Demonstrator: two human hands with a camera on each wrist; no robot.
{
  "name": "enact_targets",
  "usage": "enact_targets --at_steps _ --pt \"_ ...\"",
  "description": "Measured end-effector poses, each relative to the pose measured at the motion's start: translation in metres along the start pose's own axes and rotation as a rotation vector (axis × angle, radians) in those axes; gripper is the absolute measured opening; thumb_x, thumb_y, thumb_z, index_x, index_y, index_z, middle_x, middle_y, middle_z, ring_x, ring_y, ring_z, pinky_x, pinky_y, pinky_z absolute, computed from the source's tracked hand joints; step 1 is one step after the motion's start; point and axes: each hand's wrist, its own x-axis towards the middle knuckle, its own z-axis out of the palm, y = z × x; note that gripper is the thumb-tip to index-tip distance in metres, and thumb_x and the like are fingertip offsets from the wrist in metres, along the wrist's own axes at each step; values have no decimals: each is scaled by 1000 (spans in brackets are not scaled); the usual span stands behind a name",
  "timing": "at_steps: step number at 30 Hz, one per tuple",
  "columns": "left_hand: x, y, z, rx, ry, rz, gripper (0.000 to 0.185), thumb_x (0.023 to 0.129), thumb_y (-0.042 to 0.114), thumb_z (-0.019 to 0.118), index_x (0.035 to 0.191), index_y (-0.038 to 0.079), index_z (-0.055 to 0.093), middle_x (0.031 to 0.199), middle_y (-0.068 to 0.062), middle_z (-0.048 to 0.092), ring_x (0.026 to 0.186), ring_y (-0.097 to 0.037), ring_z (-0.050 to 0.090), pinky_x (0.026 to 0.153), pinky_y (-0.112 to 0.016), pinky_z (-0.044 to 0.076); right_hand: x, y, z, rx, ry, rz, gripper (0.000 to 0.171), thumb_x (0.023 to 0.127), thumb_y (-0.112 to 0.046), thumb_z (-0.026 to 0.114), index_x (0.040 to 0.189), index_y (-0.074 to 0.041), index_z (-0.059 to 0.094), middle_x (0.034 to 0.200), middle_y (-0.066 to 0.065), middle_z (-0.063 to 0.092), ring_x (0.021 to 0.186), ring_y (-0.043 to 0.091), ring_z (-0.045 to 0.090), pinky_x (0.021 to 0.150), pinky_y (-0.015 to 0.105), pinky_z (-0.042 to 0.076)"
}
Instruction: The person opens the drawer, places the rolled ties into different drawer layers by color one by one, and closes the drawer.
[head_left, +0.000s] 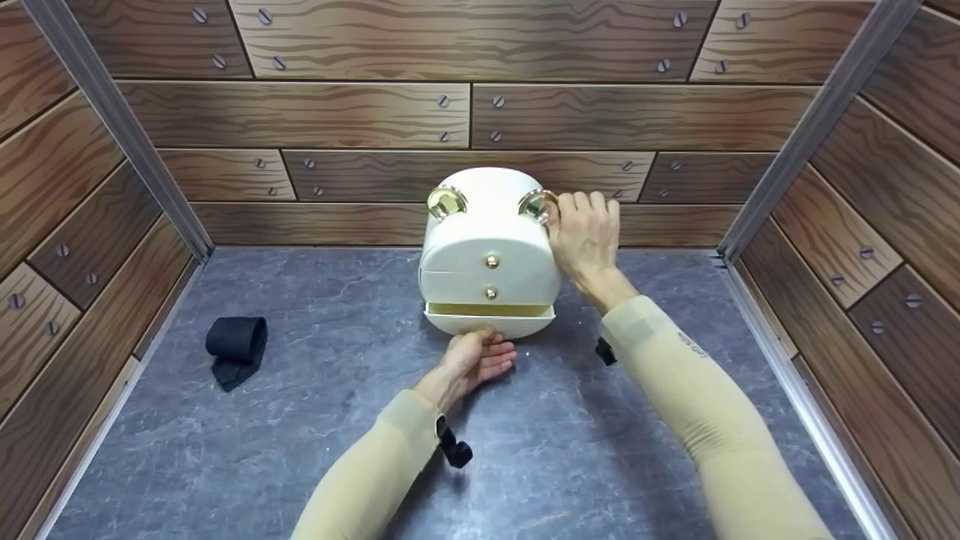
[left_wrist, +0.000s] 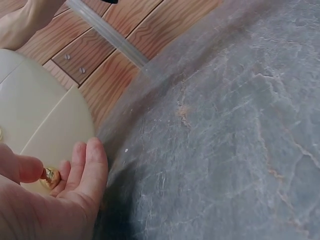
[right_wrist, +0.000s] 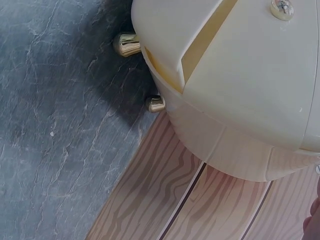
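Observation:
A cream drawer box [head_left: 487, 225] with rounded sides stands near the back wall, two gold knobs [head_left: 491, 261] on its front. Its bottom drawer [head_left: 491, 324] is pulled out a little, with a yellowish gap above it. My left hand [head_left: 472, 361] pinches the drawer's gold knob [left_wrist: 51, 177] between thumb and forefinger; the other fingers extend loosely. At the box's upper right, my right hand [head_left: 589, 229] has its fingers curled around a shiny gold fitting [head_left: 537, 204], partly hidden by the hand. A matching gold fitting [head_left: 447, 202] is on the upper left.
A rolled black cloth strip [head_left: 237, 346] lies on the grey marbled floor [head_left: 315, 420] to the left. Wood-patterned walls [head_left: 360, 112] with metal corner strips enclose the back and sides. Small gold feet [right_wrist: 156, 103] show under the box in the right wrist view.

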Motion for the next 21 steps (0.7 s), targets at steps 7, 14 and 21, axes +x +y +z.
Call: enact_targets --at_steps 7,14,21 --pt "-8 -4 -3 30 -13 -3 43 120 24 44 143 -10 59 146 -33 70 121 -34 81 95 -36 69 1 1 0 1 -7 5 48 119 -39 47 99 -1 67 94 23 72 93 47 64 87 59 46" --pt "-16 -8 -6 42 -23 -8 41 120 23 46 140 -10 60 137 -31 75 109 -30 83 95 -37 70 0 1 1 6 -5 5 48 119 -40 46 98 -1 66 95 23 72 94 47 64 89 60 45" --pt "-22 -13 -6 46 -28 -4 39 120 21 47 137 -11 61 132 -30 78 97 -24 84 89 -35 71 -1 2 2 -13 1 -4 46 118 -37 47 99 0 66 96 25 73 95 49 64 88 61 44"
